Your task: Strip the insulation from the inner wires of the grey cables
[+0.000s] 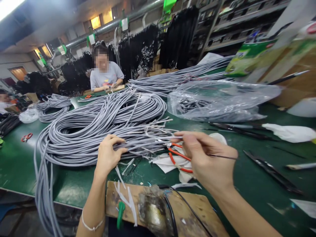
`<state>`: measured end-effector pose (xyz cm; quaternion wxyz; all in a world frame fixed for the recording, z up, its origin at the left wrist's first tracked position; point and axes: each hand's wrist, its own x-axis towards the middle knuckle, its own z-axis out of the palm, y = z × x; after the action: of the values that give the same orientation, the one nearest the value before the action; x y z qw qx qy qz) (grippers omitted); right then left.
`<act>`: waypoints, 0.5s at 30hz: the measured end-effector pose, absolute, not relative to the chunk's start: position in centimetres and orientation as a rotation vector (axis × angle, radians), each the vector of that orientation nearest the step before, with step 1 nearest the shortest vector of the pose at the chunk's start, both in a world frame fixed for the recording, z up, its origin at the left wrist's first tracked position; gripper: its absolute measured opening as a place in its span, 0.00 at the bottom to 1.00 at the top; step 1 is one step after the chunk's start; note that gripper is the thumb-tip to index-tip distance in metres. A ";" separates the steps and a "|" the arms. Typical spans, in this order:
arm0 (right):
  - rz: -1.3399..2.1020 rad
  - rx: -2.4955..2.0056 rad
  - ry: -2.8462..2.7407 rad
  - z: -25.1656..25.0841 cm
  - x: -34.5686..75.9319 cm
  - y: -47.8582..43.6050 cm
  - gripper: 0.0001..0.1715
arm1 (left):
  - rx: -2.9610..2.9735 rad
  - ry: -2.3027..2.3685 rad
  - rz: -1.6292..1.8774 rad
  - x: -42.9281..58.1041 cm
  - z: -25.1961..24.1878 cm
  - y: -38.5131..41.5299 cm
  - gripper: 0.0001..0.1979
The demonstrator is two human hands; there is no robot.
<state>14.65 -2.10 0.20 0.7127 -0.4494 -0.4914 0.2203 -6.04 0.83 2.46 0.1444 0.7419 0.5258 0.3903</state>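
A large bundle of grey cables (98, 128) lies on the green table (17, 161), with its cut ends pointing right. My left hand (108, 153) is closed round a few of these cables near their ends. My right hand (206, 158) pinches one thin cable end (170, 136) between thumb and fingers, and a thin dark strand (222, 157) runs off to the right from the hand. Orange-handled scissors (179, 159) lie on white paper just under my right hand.
A wooden board (197, 210) with a green clip, a black wire and clear plastic sits at the near edge. A clear bag of black parts (217, 102) lies beyond. Black ties (269, 171) are scattered to the right. A person (106, 75) sits across the table.
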 end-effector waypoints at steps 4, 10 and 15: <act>0.637 -1.000 -1.208 0.0 13.7 -2.4 0.12 | 2.205 0.979 1.271 -5.2 2.6 0.0 0.23; 0.858 -0.878 -1.266 0.4 13.7 -2.9 0.20 | 2.281 0.676 1.249 -1.6 0.6 -0.5 0.16; 0.837 -0.877 -1.380 2.0 14.6 -3.3 0.21 | 2.150 0.612 1.407 -1.0 0.4 -0.8 0.11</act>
<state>14.55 -3.25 1.95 0.6071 -0.3796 -0.5969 0.3620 -0.98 -0.75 0.36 0.2475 0.7886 0.2245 0.5161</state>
